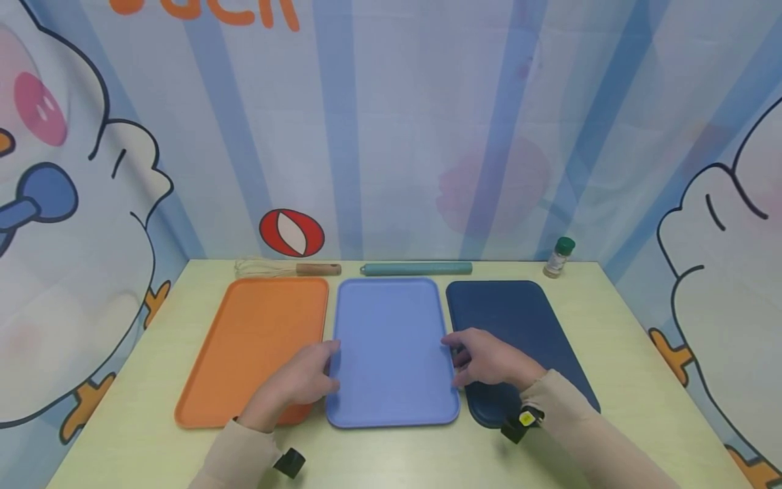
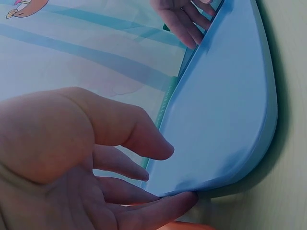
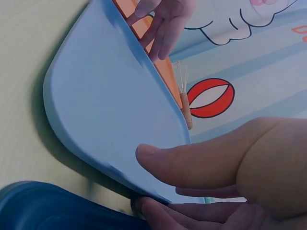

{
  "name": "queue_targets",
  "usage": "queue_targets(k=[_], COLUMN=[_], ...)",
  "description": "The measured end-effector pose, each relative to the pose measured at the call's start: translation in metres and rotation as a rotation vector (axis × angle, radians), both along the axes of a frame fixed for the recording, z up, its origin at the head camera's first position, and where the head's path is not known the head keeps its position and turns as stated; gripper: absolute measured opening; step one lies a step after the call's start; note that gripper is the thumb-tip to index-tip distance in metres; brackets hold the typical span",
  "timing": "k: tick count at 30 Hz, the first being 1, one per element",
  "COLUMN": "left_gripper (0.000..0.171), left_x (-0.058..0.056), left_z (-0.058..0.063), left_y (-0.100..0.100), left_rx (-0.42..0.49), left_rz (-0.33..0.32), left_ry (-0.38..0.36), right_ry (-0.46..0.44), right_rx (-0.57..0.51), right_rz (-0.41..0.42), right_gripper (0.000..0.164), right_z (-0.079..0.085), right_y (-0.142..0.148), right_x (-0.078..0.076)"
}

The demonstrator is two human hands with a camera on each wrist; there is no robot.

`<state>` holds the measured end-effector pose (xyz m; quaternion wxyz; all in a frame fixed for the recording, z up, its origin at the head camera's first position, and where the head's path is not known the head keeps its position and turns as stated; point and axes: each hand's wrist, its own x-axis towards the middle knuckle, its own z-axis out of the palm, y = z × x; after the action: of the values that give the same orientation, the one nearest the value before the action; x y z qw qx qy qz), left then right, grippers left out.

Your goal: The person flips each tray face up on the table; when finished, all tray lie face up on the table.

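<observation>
A light blue tray lies in the middle of the table, between my two hands. Against its left edge rests my left hand, which also reaches across part of the orange tray. On the opposite side, my right hand touches the light blue tray's right edge, above the dark blue tray. Both wrist views show the thumb over the rim and the fingers, fairly straight, along the outer side of the tray. Neither hand's fingers are curled round it.
Behind the trays lie a whisk with a wooden handle and a teal rolling pin. A small green-capped jar stands at the back right. A printed curtain hangs just behind the table's far edge.
</observation>
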<state>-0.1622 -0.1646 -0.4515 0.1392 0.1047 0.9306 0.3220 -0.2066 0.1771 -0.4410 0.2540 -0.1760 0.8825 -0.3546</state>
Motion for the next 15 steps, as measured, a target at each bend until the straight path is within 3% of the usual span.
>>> queue_targets(k=[15], left_gripper=[0.074], left_x=[-0.0001], left_z=[0.0025], left_y=[0.0001], left_rx=[0.017], left_rz=[-0.007], left_ry=[0.006], right_ry=[-0.025], right_rx=[-0.020], right_rz=[-0.018], right_gripper=[0.073], right_z=[-0.0009], right_y=[0.0015], right_x=[-0.0020])
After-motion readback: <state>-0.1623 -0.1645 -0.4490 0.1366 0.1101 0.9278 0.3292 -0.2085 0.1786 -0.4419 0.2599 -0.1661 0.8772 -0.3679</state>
